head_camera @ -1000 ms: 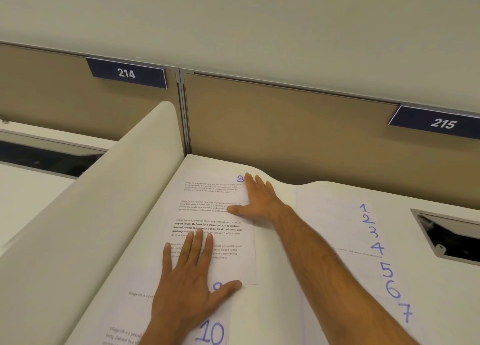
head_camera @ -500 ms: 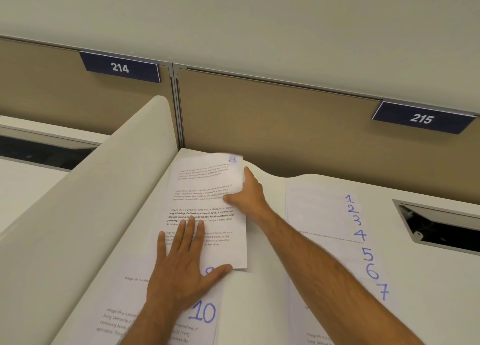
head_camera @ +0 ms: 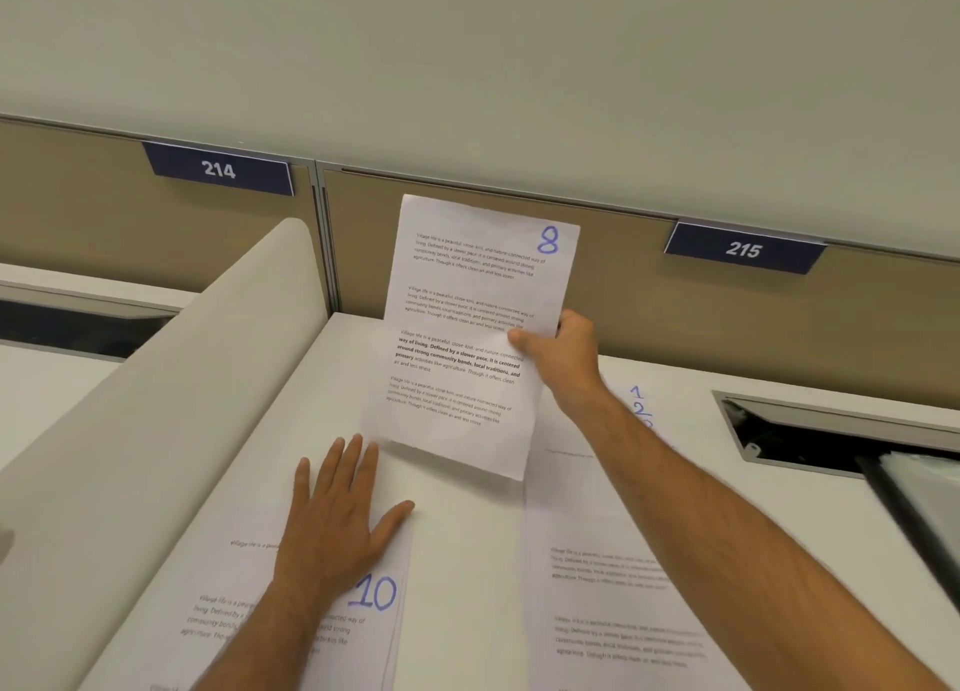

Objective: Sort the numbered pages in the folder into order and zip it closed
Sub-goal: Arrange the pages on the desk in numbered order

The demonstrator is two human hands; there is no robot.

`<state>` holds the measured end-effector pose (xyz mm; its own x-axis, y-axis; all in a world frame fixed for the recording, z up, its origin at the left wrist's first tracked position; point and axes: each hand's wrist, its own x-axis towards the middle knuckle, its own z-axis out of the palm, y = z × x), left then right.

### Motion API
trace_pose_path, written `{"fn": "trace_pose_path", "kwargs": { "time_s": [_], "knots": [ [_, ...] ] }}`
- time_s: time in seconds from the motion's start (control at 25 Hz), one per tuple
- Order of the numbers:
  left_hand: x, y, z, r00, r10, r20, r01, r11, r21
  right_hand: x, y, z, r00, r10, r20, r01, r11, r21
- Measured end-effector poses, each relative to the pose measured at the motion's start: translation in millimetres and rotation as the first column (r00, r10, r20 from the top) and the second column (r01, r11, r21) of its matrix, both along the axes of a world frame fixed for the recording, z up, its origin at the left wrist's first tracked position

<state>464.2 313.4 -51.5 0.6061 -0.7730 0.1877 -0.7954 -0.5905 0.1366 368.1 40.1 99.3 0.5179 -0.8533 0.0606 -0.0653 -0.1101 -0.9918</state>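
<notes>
Above the white desk (head_camera: 467,560), the right hand (head_camera: 563,360) pinches the right edge of page 8 (head_camera: 467,337) between thumb and curled fingers, holding the sheet lifted and nearly upright in front of the tan partition panel (head_camera: 649,295), its blue handwritten 8 at the top right corner and its lower edge hanging clear of the desk surface. Nearer the body, the left hand (head_camera: 337,513) lies flat with fingers straight and slightly spread, pressing down on page 10 (head_camera: 374,594), whose blue numeral shows just beside the wrist. To the right of the raised sheet, a fanned stack of pages (head_camera: 613,560) rests on the desk with the right forearm crossing over it; the blue numbers 1 and 2 are readable along its upper right edge, while the ones below are hidden by the arm. A pale curved side divider (head_camera: 171,404) rises along the left of the desk. Two dark blue number plates, 214 (head_camera: 219,169) and 215 (head_camera: 744,249), sit on the top rail of the partition. A dark rectangular cable opening (head_camera: 810,443) is set into the desk at the far right.
</notes>
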Motion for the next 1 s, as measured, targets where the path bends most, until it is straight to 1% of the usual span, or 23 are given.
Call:
{"fn": "trace_pose_path", "kwargs": {
  "time_s": [0.16,0.24,0.28,0.32,0.36,0.4,0.44,0.48,0.52,0.56,0.6,0.64,0.8,0.92,1.0],
  "knots": [
    [-6.2,-3.8,12.3,0.984,-0.062,0.167,0.065,0.998,-0.008,-62.4,2.3,10.4,0.997,0.026,0.070,-0.032,0.996,0.084],
    [-9.6,-6.0,20.9,0.978,-0.075,0.193,0.082,0.996,-0.027,-93.3,4.7,10.7,0.996,0.043,0.082,-0.054,0.988,0.145],
    [-14.8,-8.0,26.3,0.984,-0.057,0.168,0.071,0.994,-0.078,-110.4,7.2,8.7,0.995,0.056,0.079,-0.069,0.982,0.178],
    [-22.7,-11.5,32.9,0.998,-0.022,0.066,0.033,0.984,-0.177,-125.7,9.8,5.2,0.995,0.070,0.073,-0.085,0.973,0.214],
    [-32.7,-16.0,40.1,0.991,0.007,-0.135,-0.047,0.954,-0.296,-141.7,13.0,0.6,0.995,0.080,0.063,-0.094,0.964,0.248],
    [-45.7,-21.1,48.8,0.917,-0.001,-0.399,-0.170,0.903,-0.393,-156.8,16.6,-5.5,0.995,0.085,0.047,-0.095,0.955,0.280],
    [-60.9,-26.3,60.6,0.767,-0.062,-0.639,-0.301,0.844,-0.444,-171.9,20.8,-12.1,0.995,0.091,0.028,-0.095,0.946,0.311],
    [-78.6,-31.5,73.3,0.578,-0.138,-0.804,-0.421,0.794,-0.439,-187.3,26.0,-19.0,0.995,0.102,0.011,-0.100,0.935,0.339],
    [-95.0,-35.6,81.0,0.423,-0.183,-0.888,-0.491,0.777,-0.394,-201.8,31.7,-26.9,0.993,0.117,-0.004,-0.108,0.925,0.363],
    [-108.8,-38.9,82.6,0.313,-0.205,-0.927,-0.509,0.788,-0.346,-216.2,37.6,-34.8,0.991,0.130,-0.018,-0.113,0.916,0.385],
    [-122.7,-41.3,81.9,0.255,-0.215,-0.943,-0.501,0.805,-0.319,-231.0,44.0,-42.7,0.990,0.140,-0.032,-0.115,0.906,0.408],
    [-135.6,-41.4,77.5,0.231,-0.225,-0.946,-0.483,0.818,-0.313,-245.5,50.5,-50.8,0.988,0.151,-0.046,-0.116,0.895,0.431],
    [-179.7,-36.4,54.5,0.271,-0.207,-0.940,-0.382,0.873,-0.302,-300.9,68.2,-77.6,0.974,0.186,-0.131,-0.102,0.871,0.481],
    [-204.5,-30.8,45.6,0.401,-0.153,-0.903,-0.294,0.912,-0.285,-333.7,78.0,-89.4,0.965,0.199,-0.169,-0.099,0.878,0.469],
    [-214.6,-25.7,43.9,0.488,-0.104,-0.866,-0.239,0.939,-0.248,-347.4,87.0,-94.0,0.953,0.170,-0.252,-0.055,0.911,0.408]
  ]
}}
